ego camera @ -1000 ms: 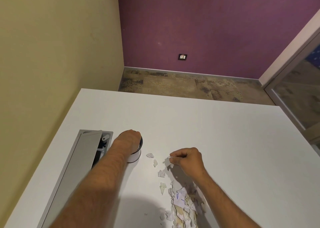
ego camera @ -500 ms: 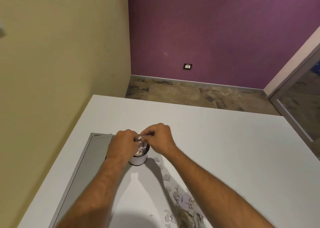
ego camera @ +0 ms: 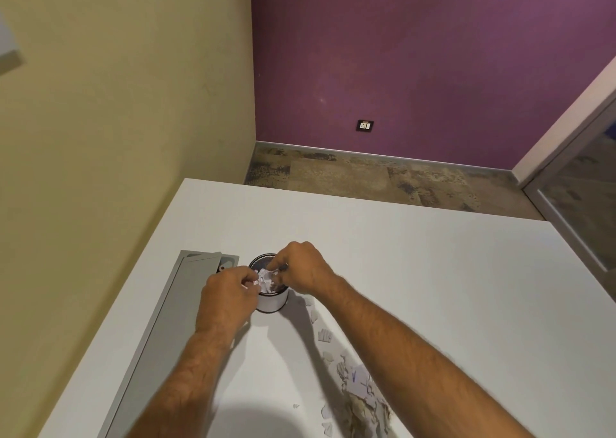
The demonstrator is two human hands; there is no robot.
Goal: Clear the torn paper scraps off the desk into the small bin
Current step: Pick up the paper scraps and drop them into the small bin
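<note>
A small bin (ego camera: 272, 301) with a white wall and a dark rim stands on the white desk (ego camera: 416, 271), with crumpled paper scraps (ego camera: 266, 279) inside it. My left hand (ego camera: 228, 292) grips the bin's left rim, its fingers curled at the edge. My right hand (ego camera: 305, 267) hovers over the bin's mouth, fingertips pinched downward on a small white scrap just above the paper inside. A pile of torn scraps (ego camera: 361, 392) lies under my right forearm near the desk's front, and a few loose scraps (ego camera: 325, 336) trail from it toward the bin.
A grey cable hatch (ego camera: 186, 291) is set into the desk left of the bin, its lid partly raised at the far end. A yellow wall runs along the left desk edge. Beyond the far edge are floor and a purple wall.
My right hand carried a scrap from the desk to the bin's mouth and now dips lower into it. My left hand slid from the bin's top to its left rim.
</note>
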